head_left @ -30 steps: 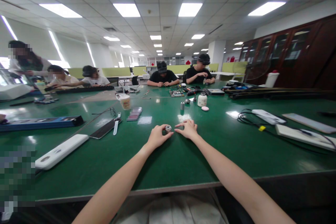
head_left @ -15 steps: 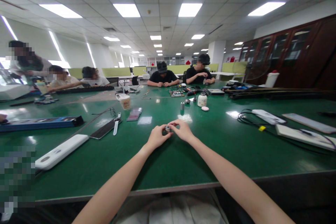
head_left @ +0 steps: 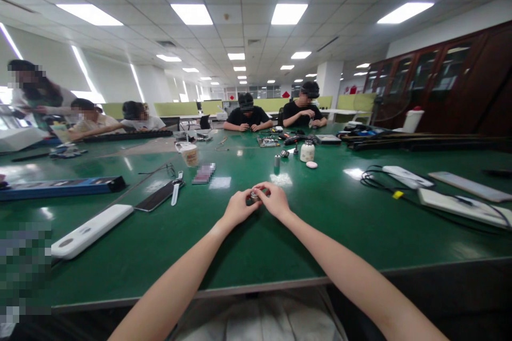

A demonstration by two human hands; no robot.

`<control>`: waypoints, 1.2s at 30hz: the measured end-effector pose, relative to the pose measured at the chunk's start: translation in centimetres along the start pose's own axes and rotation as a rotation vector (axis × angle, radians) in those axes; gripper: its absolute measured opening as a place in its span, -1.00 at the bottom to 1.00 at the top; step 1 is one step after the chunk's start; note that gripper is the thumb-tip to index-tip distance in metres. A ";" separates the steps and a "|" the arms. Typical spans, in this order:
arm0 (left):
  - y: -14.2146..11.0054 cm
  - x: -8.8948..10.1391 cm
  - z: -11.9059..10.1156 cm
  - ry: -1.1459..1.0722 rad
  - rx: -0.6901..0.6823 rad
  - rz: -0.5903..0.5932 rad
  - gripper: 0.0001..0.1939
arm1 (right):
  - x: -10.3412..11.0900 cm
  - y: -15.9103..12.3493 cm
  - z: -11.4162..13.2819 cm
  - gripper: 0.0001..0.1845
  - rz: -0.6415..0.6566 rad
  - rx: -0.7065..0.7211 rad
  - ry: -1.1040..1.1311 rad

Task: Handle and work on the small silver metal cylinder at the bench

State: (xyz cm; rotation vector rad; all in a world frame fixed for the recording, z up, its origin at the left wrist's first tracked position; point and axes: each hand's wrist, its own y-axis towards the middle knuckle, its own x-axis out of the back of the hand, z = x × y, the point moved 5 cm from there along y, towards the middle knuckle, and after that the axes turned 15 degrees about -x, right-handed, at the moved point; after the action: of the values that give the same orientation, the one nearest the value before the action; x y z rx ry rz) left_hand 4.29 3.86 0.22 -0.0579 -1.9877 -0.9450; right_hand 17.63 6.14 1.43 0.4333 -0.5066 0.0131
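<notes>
A small silver, round metal part (head_left: 254,196) is between my hands, low over the green table (head_left: 304,245). My left hand (head_left: 239,208) curls around its left side, thumb in front. My right hand (head_left: 275,201) bends over from the right, fingertips closed at its top rim. The fingers hide much of the part, so its exact kind is unclear. Beyond my hands stand a silver metal cylinder (head_left: 277,161) and a small dark metal piece (head_left: 284,154). A white patterned jar (head_left: 307,152) is beside them, with a pale pink lid (head_left: 311,165) in front.
At left lie a white power strip (head_left: 92,231), a dark flat slab (head_left: 154,200), a white-strapped watch (head_left: 176,188) and a long blue box (head_left: 64,187). A paper cup (head_left: 191,155) stands farther back. Cables and a white strip (head_left: 406,177) lie at right. Several people sit around the table.
My right hand has shifted slightly left, its fingers bending more over the metal part's top. My left hand keeps its hold. The whole view has drifted slightly.
</notes>
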 end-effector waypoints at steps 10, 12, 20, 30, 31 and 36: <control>0.0 -0.2 0.2 -0.031 0.008 -0.004 -0.64 | -0.2 0.4 -0.8 -0.72 0.022 -0.044 -0.095; -0.1 -0.2 0.3 -0.029 0.013 0.001 -0.62 | 0.1 0.5 -0.7 -0.66 -0.015 -0.040 -0.118; 0.1 0.9 -0.3 0.047 -0.006 -0.141 -0.55 | 1.6 0.5 0.0 -0.51 -0.111 -0.051 -0.134; 0.2 1.9 -0.8 0.032 0.014 -0.245 -0.78 | 1.7 0.4 0.3 -0.50 -0.110 -0.029 -0.148; 0.2 1.9 -0.8 0.022 0.027 -0.241 -0.78 | 1.7 0.4 0.3 -0.50 -0.110 -0.028 -0.149; 0.4 1.3 0.0 -0.066 0.097 -0.223 -0.78 | 1.7 0.3 0.4 -0.51 -0.102 -0.023 -0.146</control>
State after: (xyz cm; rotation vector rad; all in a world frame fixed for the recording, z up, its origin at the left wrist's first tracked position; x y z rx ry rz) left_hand 3.71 3.72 1.41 0.1927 -2.1293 -0.9965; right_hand 18.94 6.10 2.70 0.4392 -0.6276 -0.1229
